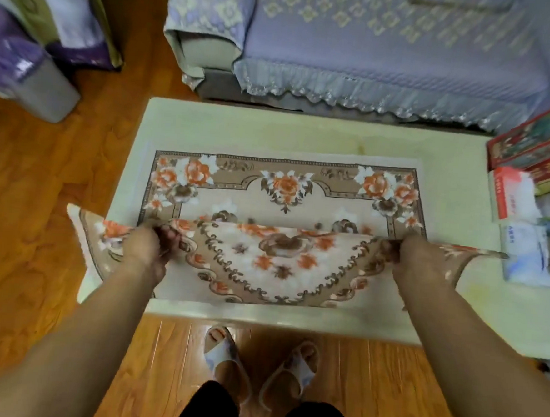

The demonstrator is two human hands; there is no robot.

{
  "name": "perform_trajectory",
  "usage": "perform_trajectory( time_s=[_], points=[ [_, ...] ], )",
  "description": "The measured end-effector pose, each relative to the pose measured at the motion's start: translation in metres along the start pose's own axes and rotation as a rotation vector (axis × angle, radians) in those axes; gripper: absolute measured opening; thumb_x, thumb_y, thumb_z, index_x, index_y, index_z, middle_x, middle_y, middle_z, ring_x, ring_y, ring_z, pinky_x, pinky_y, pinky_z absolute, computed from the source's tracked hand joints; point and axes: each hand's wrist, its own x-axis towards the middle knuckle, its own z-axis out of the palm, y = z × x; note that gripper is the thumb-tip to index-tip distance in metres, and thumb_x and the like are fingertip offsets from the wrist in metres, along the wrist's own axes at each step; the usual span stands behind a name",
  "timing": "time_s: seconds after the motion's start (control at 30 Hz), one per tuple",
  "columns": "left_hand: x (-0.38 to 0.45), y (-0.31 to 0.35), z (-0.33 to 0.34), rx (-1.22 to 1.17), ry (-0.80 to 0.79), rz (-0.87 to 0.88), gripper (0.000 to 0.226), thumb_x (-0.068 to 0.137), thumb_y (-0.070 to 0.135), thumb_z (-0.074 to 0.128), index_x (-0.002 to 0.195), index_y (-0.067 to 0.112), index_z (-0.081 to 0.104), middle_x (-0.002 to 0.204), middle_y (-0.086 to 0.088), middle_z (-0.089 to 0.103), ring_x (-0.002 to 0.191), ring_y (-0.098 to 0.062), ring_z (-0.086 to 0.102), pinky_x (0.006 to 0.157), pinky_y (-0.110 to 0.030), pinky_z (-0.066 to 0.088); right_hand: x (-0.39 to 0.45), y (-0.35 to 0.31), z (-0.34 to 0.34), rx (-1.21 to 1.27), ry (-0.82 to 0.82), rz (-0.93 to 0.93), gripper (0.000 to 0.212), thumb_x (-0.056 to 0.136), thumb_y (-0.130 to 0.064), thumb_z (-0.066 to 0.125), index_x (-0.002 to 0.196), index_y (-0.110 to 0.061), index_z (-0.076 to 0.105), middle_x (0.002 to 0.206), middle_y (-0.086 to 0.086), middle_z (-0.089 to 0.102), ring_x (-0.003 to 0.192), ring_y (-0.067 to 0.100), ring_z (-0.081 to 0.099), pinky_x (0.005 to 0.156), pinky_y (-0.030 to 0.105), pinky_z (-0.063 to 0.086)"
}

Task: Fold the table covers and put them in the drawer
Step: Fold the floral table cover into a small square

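Observation:
A beige table cover (284, 196) with orange and brown flowers lies on the pale low table (305, 132). Its near half (273, 263) is lifted off the table and turned over toward the far side, so a fold runs across the middle. My left hand (149, 248) grips the lifted edge at the left, fingers curled round the cloth. My right hand (416, 260) grips the same edge at the right. The two near corners stick out past my hands to either side. No drawer is in view.
A sofa (375, 52) with a lilac cover stands behind the table. Red boxes (538, 145) and tissue packs (512, 195) sit on the table's right end. A grey bin (47, 91) with a purple bag stands on the wooden floor at left. My slippered feet (256, 363) are below the table's near edge.

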Motion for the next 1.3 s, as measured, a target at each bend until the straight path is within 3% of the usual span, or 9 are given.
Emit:
perform_trajectory(
  time_s=[0.13,0.27,0.37,0.47,0.6,0.73,1.0,1.17,1.3],
  points=[
    [0.057,0.023,0.058,0.223,-0.094,0.168,0.035,0.104,0.036,0.041,0.080,0.020,0.061,0.070,-0.002,0.061,0.065,-0.018,0.057,0.069,-0.031,0.047,0.048,-0.033,0.062,0.011,-0.163,-0.164,0.040,0.096,-0.012,0.056,0.133,0.001,0.055,0.107,0.014,0.066,0.074,0.018,0.058,0.073,0.032,0.053],
    [0.125,-0.023,0.076,0.913,-0.210,0.321,0.015,0.100,0.030,0.050,0.096,0.021,0.062,0.083,-0.005,0.068,0.076,-0.020,0.064,0.071,-0.032,0.052,0.069,0.006,0.131,-0.583,-0.215,-0.497,0.025,0.097,-0.025,0.055,0.112,-0.012,0.069,0.111,0.012,0.071,0.094,0.029,0.066,0.086,0.037,0.055],
    [0.186,-0.054,0.057,1.370,-0.283,0.356,0.037,0.081,0.051,0.045,0.103,0.027,0.062,0.106,-0.007,0.070,0.095,-0.030,0.068,0.088,-0.046,0.058,0.072,0.042,0.170,-0.899,-0.394,-0.679,0.024,0.096,-0.016,0.056,0.117,-0.014,0.069,0.118,0.009,0.069,0.102,0.029,0.065,0.080,0.028,0.048],
    [0.202,-0.045,0.051,1.722,-0.236,0.638,0.031,0.091,0.042,0.047,0.116,0.027,0.059,0.114,-0.008,0.061,0.108,-0.033,0.057,0.093,-0.048,0.052,0.073,0.048,0.196,-1.097,-0.439,-0.789,0.034,0.092,-0.013,0.058,0.126,-0.017,0.064,0.127,0.010,0.060,0.114,0.031,0.059,0.094,0.035,0.048],
    [0.232,-0.005,0.071,1.887,-0.314,0.942,0.053,0.098,0.033,0.052,0.149,0.023,0.041,0.149,-0.007,0.042,0.135,-0.032,0.040,0.110,-0.046,0.039,0.086,0.027,0.228,-1.239,-0.378,-0.987,0.055,0.087,-0.010,0.060,0.141,-0.016,0.051,0.140,0.011,0.049,0.128,0.034,0.044,0.108,0.045,0.042],
    [0.269,0.022,0.095,1.956,-0.371,1.026,0.052,0.104,0.037,0.041,0.153,0.022,0.032,0.156,-0.008,0.036,0.140,-0.032,0.036,0.116,-0.046,0.030,0.115,0.006,0.246,-1.472,-0.401,-1.032,0.070,0.087,-0.021,0.067,0.150,-0.022,0.036,0.154,0.009,0.037,0.133,0.034,0.040,0.112,0.045,0.039],
    [0.293,0.047,0.107,2.030,-0.447,1.003,0.041,0.099,0.039,0.051,0.136,0.021,0.056,0.138,-0.008,0.043,0.129,-0.032,0.037,0.111,-0.045,0.032,0.156,-0.017,0.235,-1.299,-0.488,-1.106,0.008,0.083,-0.012,0.072,0.087,-0.019,0.073,0.111,0.004,0.059,0.110,0.028,0.051,0.096,0.037,0.042],
    [0.296,0.074,0.135,1.945,-0.423,0.999,0.028,0.100,0.029,0.047,0.122,0.013,0.057,0.124,-0.013,0.060,0.111,-0.034,0.055,0.097,-0.041,0.042,0.162,-0.049,0.252,-1.290,-0.484,-1.122,0.008,0.095,-0.018,0.058,0.097,-0.015,0.065,0.114,0.003,0.058,0.098,0.029,0.061,0.082,0.032,0.046],
    [0.309,0.087,0.164,2.040,-0.264,0.989,0.038,0.102,0.030,0.045,0.137,0.017,0.051,0.136,-0.012,0.047,0.124,-0.034,0.044,0.103,-0.044,0.037,0.172,-0.075,0.280,-1.329,-0.426,-1.187,0.019,0.096,-0.018,0.056,0.108,-0.010,0.068,0.122,0.008,0.054,0.108,0.032,0.056,0.095,0.038,0.048]
  ],
)
